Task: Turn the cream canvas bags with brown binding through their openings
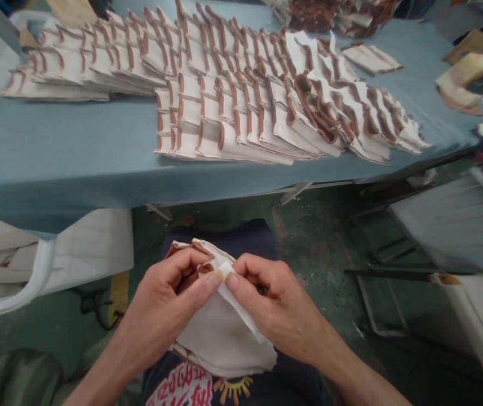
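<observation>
A cream fabric piece with brown edges (pixel 228 332) rests over my lap, its top edge folded between my hands. My left hand (pixel 177 287) pinches the brown edge and a white strip (pixel 241 310) near the middle of the piece. Close beside it, my right hand (pixel 262 287) grips the same white strip between thumb and fingers. The two thumbs nearly touch over the strip. My curled fingertips are partly hidden behind the fabric.
A table with a blue-grey cover (pixel 76 146) stands ahead, bearing overlapping rows of cream pieces with brown edges (pixel 241 113). Plastic-wrapped brown material (pixel 321 14) lies at the back. A white-framed holder (pixel 42 276) is at left, and a metal-legged stand (pixel 376 304) at right.
</observation>
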The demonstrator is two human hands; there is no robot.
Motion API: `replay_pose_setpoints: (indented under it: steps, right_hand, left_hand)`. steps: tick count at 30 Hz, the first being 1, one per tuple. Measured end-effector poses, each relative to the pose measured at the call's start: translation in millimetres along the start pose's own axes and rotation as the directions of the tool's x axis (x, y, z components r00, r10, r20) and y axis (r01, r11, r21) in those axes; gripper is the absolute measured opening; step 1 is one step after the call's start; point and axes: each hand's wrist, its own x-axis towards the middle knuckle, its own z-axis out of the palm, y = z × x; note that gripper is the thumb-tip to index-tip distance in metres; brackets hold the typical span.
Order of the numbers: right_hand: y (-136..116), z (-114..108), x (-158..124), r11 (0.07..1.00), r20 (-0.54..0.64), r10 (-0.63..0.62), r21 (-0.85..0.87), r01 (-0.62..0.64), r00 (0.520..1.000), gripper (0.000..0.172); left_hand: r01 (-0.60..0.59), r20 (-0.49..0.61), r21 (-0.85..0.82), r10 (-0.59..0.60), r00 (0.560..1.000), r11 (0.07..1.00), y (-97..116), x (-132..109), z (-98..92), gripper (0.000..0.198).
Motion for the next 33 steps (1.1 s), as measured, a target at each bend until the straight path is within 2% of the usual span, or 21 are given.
replay_pose_setpoints:
  steps: [3, 5, 7, 10, 13, 16, 21, 26, 30, 33]
  right_hand:
    - [2, -3, 0, 1.000, -0.019, 0.000, 0.011, 0.000, 1.000, 0.031]
    - [2, -5, 0, 1.000, -0.018, -0.020, 0.021, 0.020, 1.000, 0.030]
    - [1, -7, 0, 0.998, -0.012, -0.067, 0.006, 0.067, 0.998, 0.027]
    - [1, -8, -1, 0.992, 0.004, -0.126, -0.015, 0.126, 0.992, 0.025]
    - [3, -6, 0, 0.990, 0.006, -0.137, -0.028, 0.137, 0.991, 0.026]
    - [8, -4, 3, 0.995, 0.031, -0.091, 0.036, 0.090, 0.995, 0.029]
    - [12, -3, 9, 0.948, 0.103, 0.004, 0.317, -0.036, 0.995, 0.034]
    - [8, -3, 12, 0.919, 0.124, 0.034, 0.387, -0.080, 0.992, 0.039]
    - [11, -4, 12, 0.888, 0.142, 0.073, 0.441, -0.130, 0.987, 0.044]
    - [20, -5, 13, 0.807, 0.273, 0.073, 0.548, -0.218, 0.959, 0.053]
  left_hand:
    - [-0.031, -0.099, 0.096, 0.041, 0.994, 0.995, -2, -3, -0.4, 0.034]
    - [-0.054, -0.126, 0.133, 0.071, 0.989, 0.990, -5, -5, -2.0, 0.047]
    - [-0.109, -0.086, 0.144, 0.122, 0.989, 0.984, -5, -6, -2.8, 0.047]
    - [-0.151, 0.051, 0.110, 0.146, 0.988, 0.982, 0, -5, -0.9, 0.022]
    - [-0.131, 0.067, 0.074, 0.126, 0.990, 0.989, 8, -4, 3.8, 0.028]
    - [-0.142, 0.013, 0.085, 0.142, 0.990, 0.986, 12, -3, 8.1, 0.033]
    - [-0.123, 0.000, 0.080, 0.123, 0.992, 0.989, 3, -1, 5.4, 0.044]
    - [0.051, 0.066, -0.072, -0.047, 0.997, 0.996, -18, -1, -6.1, 0.063]
    - [0.031, 0.054, -0.039, -0.029, 0.998, 0.999, -22, 0, -11.1, 0.045]
    - [-0.012, 0.043, -0.011, 0.013, 0.999, 1.000, -21, 0, -9.8, 0.028]
